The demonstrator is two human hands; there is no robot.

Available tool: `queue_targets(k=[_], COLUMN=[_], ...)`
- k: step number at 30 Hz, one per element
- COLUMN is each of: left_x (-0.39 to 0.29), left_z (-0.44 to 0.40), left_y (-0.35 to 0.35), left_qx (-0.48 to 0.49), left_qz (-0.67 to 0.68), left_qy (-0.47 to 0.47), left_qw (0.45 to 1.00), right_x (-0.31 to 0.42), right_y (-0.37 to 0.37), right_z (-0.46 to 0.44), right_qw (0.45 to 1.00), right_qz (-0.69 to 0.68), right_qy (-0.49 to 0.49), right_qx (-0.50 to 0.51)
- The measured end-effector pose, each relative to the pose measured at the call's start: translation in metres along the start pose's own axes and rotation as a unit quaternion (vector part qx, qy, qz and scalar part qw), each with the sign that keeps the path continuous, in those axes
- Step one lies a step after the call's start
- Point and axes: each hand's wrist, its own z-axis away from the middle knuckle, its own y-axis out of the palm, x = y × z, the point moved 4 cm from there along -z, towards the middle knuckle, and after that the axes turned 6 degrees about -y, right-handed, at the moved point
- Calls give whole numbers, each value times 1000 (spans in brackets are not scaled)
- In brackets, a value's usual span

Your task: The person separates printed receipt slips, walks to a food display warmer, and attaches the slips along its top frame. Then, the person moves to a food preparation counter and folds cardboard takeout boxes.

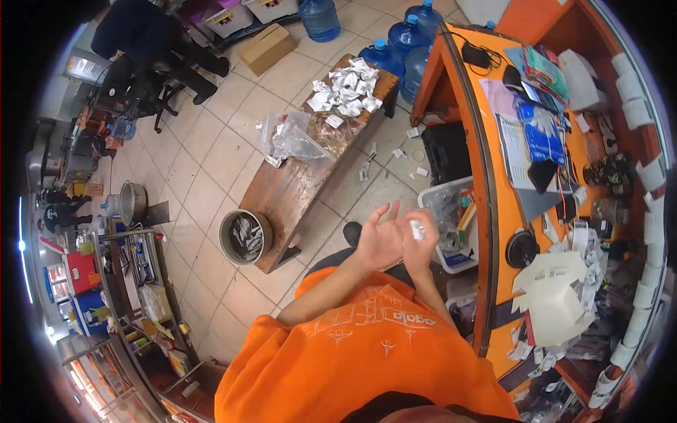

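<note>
My left hand (381, 238) is raised in front of my orange shirt, palm up with its fingers apart, and nothing shows in it. Close beside it, my right hand (419, 243) is closed on a small white packet (417, 230) with dark print. Beyond my hands stands a low wooden bench (278, 201). At its far end lies a heap of white packets (349, 86), with a clear plastic bag (296, 138) nearer the middle. A metal pot (245, 237) holding dark, elongated pieces sits at the bench's near end.
An orange desk (497, 271) with papers, gloves and tape stands on the right. Beside it are a plastic bin (451, 211) and a black case (446, 154). Blue water jugs (409, 35) and a cardboard box (266, 49) stand beyond. A person (144, 39) bends over at upper left.
</note>
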Motion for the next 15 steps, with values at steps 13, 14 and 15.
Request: queue_targets(k=[13,14,15], left_x=[-73,-78,-82], left_z=[67,67,67], left_y=[-60,-65,-70], left_qx=[-429,-435,-442], left_qz=[-217,-206,-171], left_qy=[65,74,90], left_qw=[874,873,876], right_x=[-302,-328,-339], right_y=[162,183,200], right_z=[-87,-102,-118], right_qw=[948,948,946], right_qz=[76,193,187], right_qy=[265,147,147], right_qx=[162,205,221])
